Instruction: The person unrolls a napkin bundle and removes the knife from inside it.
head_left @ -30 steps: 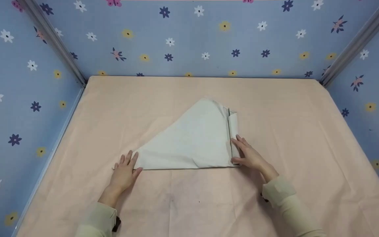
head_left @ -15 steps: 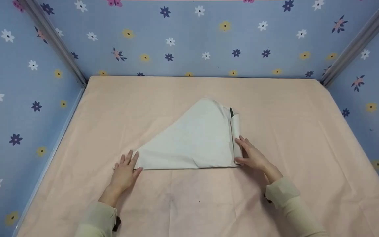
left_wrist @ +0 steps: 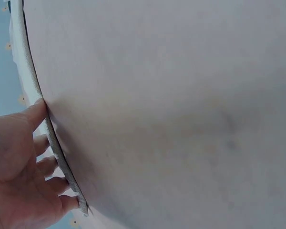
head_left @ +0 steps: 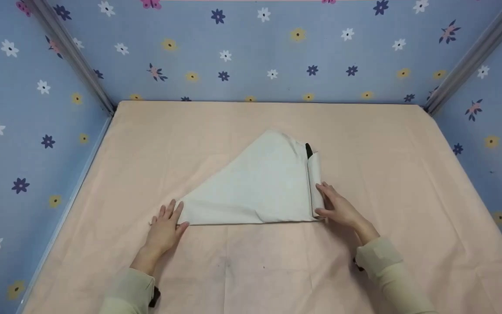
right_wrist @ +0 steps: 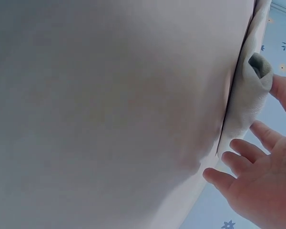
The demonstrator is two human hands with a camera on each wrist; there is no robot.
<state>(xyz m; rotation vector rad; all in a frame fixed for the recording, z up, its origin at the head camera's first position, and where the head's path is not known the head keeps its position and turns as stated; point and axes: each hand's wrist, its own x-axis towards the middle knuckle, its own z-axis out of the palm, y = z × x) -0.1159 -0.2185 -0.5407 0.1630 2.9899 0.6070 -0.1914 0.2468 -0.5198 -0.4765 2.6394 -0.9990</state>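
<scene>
Blue walls (head_left: 251, 56) on three sides, printed with white, yellow and purple flowers, plus pink butterflies near the top. Below, a peach-pink table cover (head_left: 377, 144), reaching to the foot of the back wall, lightly creased, with a faint greyish smudge toward the front. At both back corners, slanting grey posts (head_left: 72, 56) where the panels meet. Around the middle of the cover, a pale cloth (head_left: 251, 183), lying flat, near edge almost straight, left side sloping up to a blunt far peak. From the front, pale sleeves (head_left: 384, 261) with broad cuffs. On the cloth's narrow left corner, the left hand (head_left: 161, 233), fingers straight and spread, thumb at the near edge. At the opposite end, the right hand (head_left: 340, 209), fingers extended and thumb wide apart, touching the near part of a rolled strip (head_left: 314, 174); seen from that wrist, hollow at one end. Beside the roll, a black patch (head_left: 309, 150), too small to identify. Under the cuffs, black shapes (head_left: 154, 297). Smallest, a dark speck (head_left: 263, 267) on the cover.
</scene>
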